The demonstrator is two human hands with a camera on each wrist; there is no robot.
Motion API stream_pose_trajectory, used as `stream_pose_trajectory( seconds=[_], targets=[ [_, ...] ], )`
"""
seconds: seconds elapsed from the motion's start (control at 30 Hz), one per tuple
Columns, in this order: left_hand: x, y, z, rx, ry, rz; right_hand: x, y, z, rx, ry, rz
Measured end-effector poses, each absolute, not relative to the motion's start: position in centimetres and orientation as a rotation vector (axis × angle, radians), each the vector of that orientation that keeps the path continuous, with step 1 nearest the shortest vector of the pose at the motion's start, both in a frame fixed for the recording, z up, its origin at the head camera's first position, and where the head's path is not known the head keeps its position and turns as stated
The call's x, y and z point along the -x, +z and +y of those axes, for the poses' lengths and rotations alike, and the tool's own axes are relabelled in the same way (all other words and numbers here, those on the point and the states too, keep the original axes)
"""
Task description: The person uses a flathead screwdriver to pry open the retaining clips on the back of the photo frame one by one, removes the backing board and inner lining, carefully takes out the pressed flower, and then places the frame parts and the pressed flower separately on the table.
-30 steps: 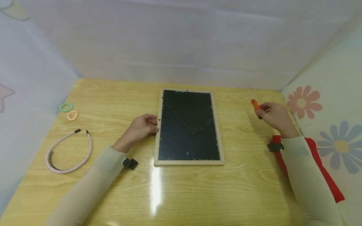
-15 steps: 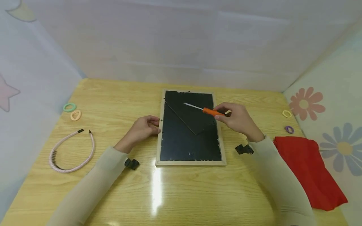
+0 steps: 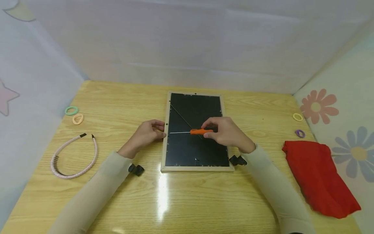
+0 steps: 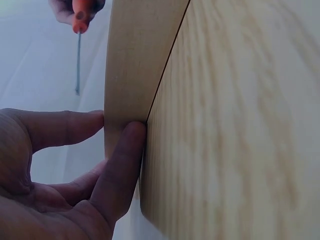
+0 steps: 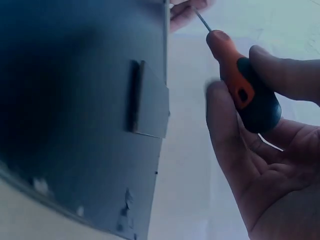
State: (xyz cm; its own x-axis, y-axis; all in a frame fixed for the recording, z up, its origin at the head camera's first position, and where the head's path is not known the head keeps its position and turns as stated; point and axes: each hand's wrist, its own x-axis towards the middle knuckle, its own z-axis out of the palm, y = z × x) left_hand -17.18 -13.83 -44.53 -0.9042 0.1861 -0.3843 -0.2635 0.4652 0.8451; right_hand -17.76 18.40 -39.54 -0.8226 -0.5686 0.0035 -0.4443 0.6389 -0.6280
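A picture frame (image 3: 197, 169) with a pale wooden border lies back side up, its black backing board (image 3: 187, 152) and slanted stand flap showing. At its left border is my left hand (image 3: 147, 134); in the left wrist view the thumb and a finger (image 4: 122, 170) pinch that wooden edge. My right hand (image 3: 226, 131) holds a screwdriver (image 3: 200, 131) over the backing, shaft pointing left with its tip near the left border. Thumb and fingers grip the orange-and-black handle (image 5: 232, 70) in the right wrist view.
On the left of the wooden table (image 3: 198, 201) lie a pink headband (image 3: 66, 177), a green hair tie (image 3: 71, 110) and a peach one (image 3: 78, 119). At the right are a yellow hair tie (image 3: 297, 117), a purple one (image 3: 300, 133) and a red cloth (image 3: 321, 178).
My right hand has carried the screwdriver from the table's right side leftward over the frame, its shaft turning to point left. The left hand stays at the frame's left border.
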Motion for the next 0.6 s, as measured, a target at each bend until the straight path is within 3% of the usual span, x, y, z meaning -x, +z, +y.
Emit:
stream_pose_trajectory(
  seconds=[0.6],
  targets=[
    [17.13, -44.47, -13.69, 0.107, 1.444, 2.264, 17.44, -40.33, 17.28, 0.702, -0.900, 2.640]
  ],
)
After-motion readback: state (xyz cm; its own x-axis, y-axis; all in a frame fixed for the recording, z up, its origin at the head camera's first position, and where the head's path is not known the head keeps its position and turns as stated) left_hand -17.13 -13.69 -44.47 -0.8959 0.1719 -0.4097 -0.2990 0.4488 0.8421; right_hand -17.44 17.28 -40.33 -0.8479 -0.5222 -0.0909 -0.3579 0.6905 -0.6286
